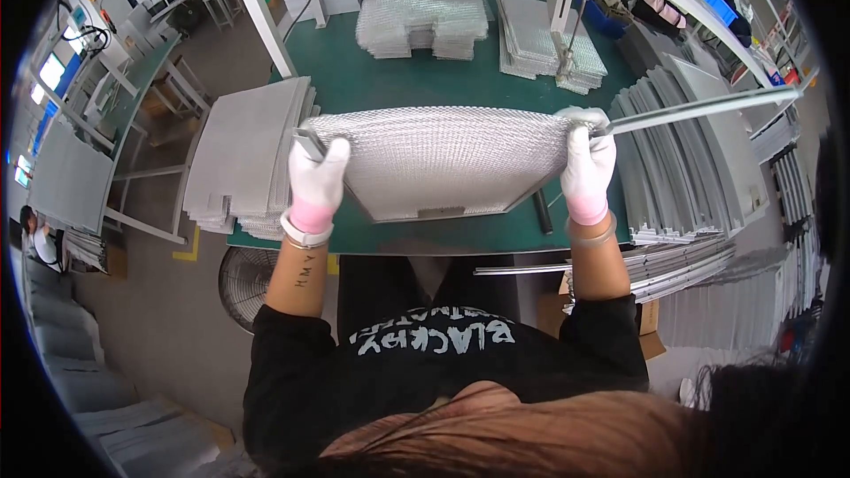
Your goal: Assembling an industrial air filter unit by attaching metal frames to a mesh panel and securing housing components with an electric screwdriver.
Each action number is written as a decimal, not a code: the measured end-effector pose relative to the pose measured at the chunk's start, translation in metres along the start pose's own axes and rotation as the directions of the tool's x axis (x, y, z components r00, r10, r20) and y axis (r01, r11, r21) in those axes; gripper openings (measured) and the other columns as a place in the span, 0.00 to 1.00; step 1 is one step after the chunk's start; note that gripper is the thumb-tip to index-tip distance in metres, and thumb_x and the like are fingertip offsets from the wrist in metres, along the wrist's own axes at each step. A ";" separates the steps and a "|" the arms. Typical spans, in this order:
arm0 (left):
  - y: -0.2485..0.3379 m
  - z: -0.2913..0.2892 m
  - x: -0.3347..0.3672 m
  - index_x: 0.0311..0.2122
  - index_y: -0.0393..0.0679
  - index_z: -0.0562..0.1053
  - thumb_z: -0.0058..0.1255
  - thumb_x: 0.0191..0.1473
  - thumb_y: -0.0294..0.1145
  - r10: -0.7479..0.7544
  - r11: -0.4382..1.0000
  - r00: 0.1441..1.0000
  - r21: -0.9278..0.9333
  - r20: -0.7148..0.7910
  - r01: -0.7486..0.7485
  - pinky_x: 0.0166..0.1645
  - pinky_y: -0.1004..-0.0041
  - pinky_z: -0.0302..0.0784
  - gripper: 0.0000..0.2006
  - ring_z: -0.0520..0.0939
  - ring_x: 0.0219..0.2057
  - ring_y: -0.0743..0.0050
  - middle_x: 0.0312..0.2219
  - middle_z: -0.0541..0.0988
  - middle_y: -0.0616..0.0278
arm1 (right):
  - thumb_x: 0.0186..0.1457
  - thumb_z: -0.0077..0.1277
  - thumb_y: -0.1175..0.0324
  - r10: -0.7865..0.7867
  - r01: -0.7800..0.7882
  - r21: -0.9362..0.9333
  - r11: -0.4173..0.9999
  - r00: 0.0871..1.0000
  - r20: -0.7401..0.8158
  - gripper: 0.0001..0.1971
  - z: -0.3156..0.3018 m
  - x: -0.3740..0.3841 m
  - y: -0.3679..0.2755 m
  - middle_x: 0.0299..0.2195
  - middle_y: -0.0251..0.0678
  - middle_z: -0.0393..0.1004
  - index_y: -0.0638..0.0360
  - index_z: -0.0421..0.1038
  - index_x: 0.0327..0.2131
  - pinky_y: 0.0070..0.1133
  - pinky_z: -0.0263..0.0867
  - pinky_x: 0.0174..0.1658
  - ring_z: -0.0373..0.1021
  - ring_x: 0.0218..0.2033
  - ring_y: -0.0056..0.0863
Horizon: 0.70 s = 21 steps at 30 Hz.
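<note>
A silver metal mesh panel (460, 155) is held up between my two hands, tilted, above the green table. A thin metal frame runs along its near and side edges. My left hand (317, 173), in a white glove with a pink cuff, is closed on the left edge, where a grey frame end (308, 143) shows by the thumb. My right hand (587, 164), gloved alike, is closed at the far right corner. From there a long metal frame strip (708, 111) sticks out to the right; how it joins the panel is hidden by the fingers.
Mesh sheets are stacked at the left (243, 146), at the far middle (421, 9) and at the far right (531, 35) of the green table (354, 62). A drill-like tool (580, 9) hangs there. Framed panels (682, 142) lean at the right. A black rod (542, 212) lies near the front edge.
</note>
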<state>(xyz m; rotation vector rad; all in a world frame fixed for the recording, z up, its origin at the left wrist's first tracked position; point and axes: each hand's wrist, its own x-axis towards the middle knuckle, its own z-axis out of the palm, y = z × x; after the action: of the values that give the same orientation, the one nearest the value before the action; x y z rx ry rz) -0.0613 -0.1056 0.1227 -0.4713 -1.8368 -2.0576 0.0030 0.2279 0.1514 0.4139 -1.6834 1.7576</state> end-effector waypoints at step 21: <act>-0.128 0.010 -0.084 0.52 0.26 0.65 0.34 0.67 0.45 0.252 0.955 0.958 0.193 -0.138 -0.224 0.48 0.69 0.70 0.26 0.74 0.41 0.65 0.42 0.74 0.52 | 0.65 0.47 0.63 0.023 -0.041 -0.119 0.992 0.988 -0.154 0.15 -0.004 -0.019 0.056 0.34 0.22 0.68 0.64 0.67 0.48 0.14 0.58 0.40 0.60 0.34 0.11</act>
<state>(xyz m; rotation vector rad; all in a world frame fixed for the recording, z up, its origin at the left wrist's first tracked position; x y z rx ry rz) -0.0459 -0.0800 -0.0275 -0.4412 -1.7517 -1.7059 -0.0182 0.2299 0.0962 0.1935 -1.6853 1.6545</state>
